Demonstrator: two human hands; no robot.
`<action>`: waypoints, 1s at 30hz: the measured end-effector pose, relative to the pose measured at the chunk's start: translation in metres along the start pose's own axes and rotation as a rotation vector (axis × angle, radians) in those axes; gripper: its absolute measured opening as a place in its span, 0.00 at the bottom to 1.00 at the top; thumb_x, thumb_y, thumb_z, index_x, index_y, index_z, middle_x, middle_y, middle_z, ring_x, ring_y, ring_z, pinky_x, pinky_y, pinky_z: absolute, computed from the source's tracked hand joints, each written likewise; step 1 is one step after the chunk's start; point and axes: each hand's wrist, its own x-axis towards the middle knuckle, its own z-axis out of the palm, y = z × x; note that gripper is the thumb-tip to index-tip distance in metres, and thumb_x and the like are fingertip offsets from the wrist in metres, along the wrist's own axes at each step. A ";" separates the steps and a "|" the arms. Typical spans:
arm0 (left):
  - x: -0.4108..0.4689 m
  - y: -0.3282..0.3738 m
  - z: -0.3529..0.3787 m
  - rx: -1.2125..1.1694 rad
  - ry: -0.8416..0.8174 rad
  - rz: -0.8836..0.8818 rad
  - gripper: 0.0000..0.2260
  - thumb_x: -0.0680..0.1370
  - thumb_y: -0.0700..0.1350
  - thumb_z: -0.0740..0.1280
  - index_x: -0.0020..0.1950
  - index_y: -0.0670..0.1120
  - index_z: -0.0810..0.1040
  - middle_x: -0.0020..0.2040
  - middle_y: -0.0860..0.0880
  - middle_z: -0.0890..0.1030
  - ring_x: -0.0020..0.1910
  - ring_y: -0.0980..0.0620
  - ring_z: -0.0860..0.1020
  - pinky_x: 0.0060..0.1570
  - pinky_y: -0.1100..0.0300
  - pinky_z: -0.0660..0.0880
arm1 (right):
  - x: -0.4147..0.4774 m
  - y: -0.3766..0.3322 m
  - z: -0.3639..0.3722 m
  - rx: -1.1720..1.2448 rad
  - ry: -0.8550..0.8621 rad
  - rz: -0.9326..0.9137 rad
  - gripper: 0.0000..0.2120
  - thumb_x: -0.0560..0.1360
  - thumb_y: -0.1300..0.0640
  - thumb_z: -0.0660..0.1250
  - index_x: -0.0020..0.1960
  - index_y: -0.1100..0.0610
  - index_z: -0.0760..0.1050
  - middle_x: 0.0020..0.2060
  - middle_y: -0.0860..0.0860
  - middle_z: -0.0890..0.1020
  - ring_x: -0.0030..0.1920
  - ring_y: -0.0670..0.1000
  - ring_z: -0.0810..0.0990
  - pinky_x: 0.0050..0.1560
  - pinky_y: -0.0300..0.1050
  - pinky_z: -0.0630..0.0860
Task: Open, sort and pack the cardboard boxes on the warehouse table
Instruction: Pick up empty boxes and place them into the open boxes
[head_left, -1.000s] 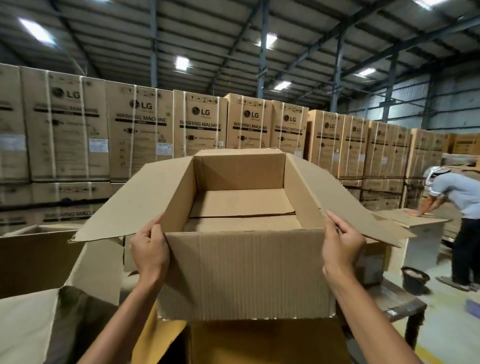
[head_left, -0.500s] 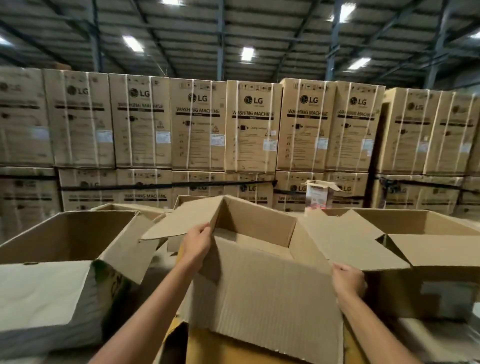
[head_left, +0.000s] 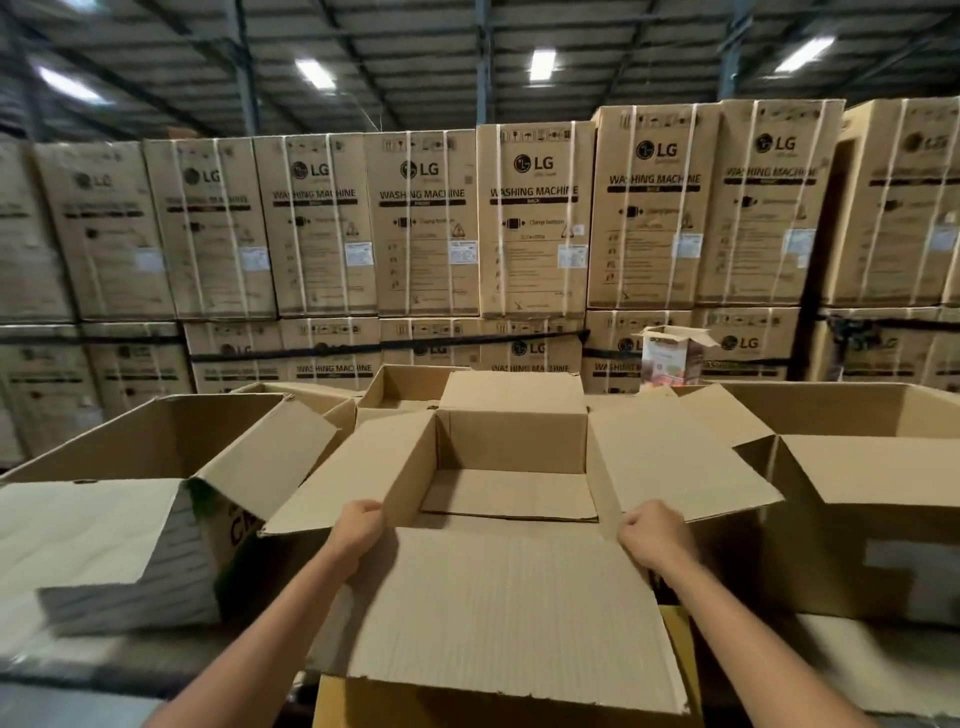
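An open brown cardboard box (head_left: 511, 447) sits in front of me with all flaps spread and nothing inside. Its near flap (head_left: 514, 613) hangs down toward me. My left hand (head_left: 358, 530) grips the box's near left corner, fingers curled over the edge by the left flap. My right hand (head_left: 655, 535) grips the near right corner the same way. Another open box (head_left: 156, 447) stands to the left, with white sheet material lying over its front. A larger open box (head_left: 857, 467) stands to the right.
More open boxes (head_left: 400, 387) sit behind the middle one. A small printed carton (head_left: 672, 358) stands at the back right. A wall of strapped washing machine cartons (head_left: 530, 218) fills the background. A yellow box edge (head_left: 332, 701) shows beneath the near flap.
The box came down from chest height and now sits level among the others. The view swung left, away from the person at the right. Both hands moved to the near corners.
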 end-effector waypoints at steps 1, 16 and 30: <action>-0.001 -0.002 -0.001 0.097 -0.030 -0.005 0.13 0.76 0.36 0.60 0.35 0.43 0.79 0.35 0.45 0.79 0.37 0.47 0.77 0.37 0.58 0.70 | 0.000 0.003 0.002 -0.083 -0.033 -0.018 0.09 0.73 0.57 0.61 0.38 0.57 0.79 0.40 0.53 0.82 0.39 0.55 0.79 0.32 0.40 0.68; 0.022 0.067 0.014 0.929 -0.214 0.342 0.12 0.76 0.45 0.65 0.55 0.42 0.82 0.53 0.44 0.83 0.51 0.44 0.80 0.50 0.52 0.79 | 0.016 -0.047 -0.014 -0.294 -0.168 -0.395 0.11 0.75 0.50 0.68 0.56 0.50 0.81 0.52 0.47 0.83 0.52 0.51 0.81 0.49 0.46 0.78; 0.189 0.025 0.155 1.105 -0.653 0.420 0.57 0.66 0.69 0.74 0.82 0.47 0.45 0.81 0.38 0.42 0.80 0.38 0.39 0.77 0.38 0.51 | 0.174 -0.053 0.113 -0.596 -0.590 -0.329 0.60 0.60 0.34 0.79 0.81 0.49 0.52 0.78 0.57 0.59 0.76 0.60 0.62 0.72 0.55 0.66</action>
